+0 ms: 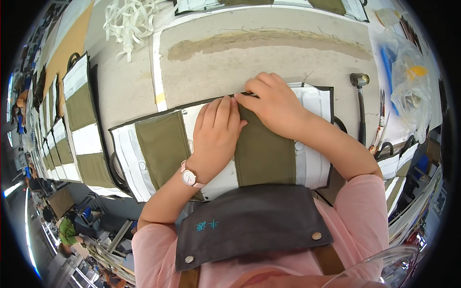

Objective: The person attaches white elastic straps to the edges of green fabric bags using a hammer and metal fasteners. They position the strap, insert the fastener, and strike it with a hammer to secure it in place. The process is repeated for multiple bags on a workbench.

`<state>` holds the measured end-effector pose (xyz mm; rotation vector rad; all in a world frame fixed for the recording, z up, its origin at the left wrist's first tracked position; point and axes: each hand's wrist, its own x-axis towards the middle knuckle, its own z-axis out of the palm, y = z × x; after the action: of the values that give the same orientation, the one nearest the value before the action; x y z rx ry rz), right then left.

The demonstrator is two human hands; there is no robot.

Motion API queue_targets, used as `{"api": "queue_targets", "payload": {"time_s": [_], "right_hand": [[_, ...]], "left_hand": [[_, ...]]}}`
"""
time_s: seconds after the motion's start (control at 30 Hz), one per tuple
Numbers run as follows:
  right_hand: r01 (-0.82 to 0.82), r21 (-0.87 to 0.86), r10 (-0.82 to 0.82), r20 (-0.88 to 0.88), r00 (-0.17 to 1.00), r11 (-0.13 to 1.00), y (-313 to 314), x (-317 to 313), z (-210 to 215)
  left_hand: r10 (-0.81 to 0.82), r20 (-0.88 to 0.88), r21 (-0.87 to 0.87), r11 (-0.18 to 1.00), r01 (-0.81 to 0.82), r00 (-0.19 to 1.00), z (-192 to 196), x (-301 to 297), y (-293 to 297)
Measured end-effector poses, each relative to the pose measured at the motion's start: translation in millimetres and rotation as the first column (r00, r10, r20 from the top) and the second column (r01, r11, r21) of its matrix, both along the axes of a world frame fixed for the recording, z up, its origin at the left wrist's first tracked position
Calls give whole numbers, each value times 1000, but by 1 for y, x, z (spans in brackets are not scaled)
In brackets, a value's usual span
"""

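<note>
In front of me lies a flat olive-and-white fabric bag piece (265, 158) with dark edging and black loop handles at its two ends. My left hand (214, 137), with a watch on the wrist, rests flat on its white middle band, fingers stretched toward the far edge. My right hand (274, 103) is at that far edge just beside it. Its fingers are curled and its thumb points left, closed on the edging; the fingertips are partly hidden.
A hammer (360, 105) lies right of the piece, near thin pointed tools (382, 113) and a clear plastic bag (410, 91). White tape (128, 26) is heaped at the far left. Similar bag pieces (82, 120) lie to the left, others at the far edge and right.
</note>
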<state>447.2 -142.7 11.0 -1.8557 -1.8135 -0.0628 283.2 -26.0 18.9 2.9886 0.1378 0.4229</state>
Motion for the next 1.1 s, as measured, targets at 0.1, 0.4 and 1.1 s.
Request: {"api": "queue_targets", "payload": {"time_s": [0.1,0.4,1.1], "right_hand": [[94,-63,-103,-155,983,994,-3,7,-2],[111,-139,-146,-281,948,984,-12,23,8],[-71,-61,82,194,978,996,-28,24,8]], "left_hand": [[-20,0,68,997,20,1000,-1,0,-1],[6,-38,98,995,-3,999,1,7,-10],[3,-72,17,1000,-2,997,6,5,-4]]}}
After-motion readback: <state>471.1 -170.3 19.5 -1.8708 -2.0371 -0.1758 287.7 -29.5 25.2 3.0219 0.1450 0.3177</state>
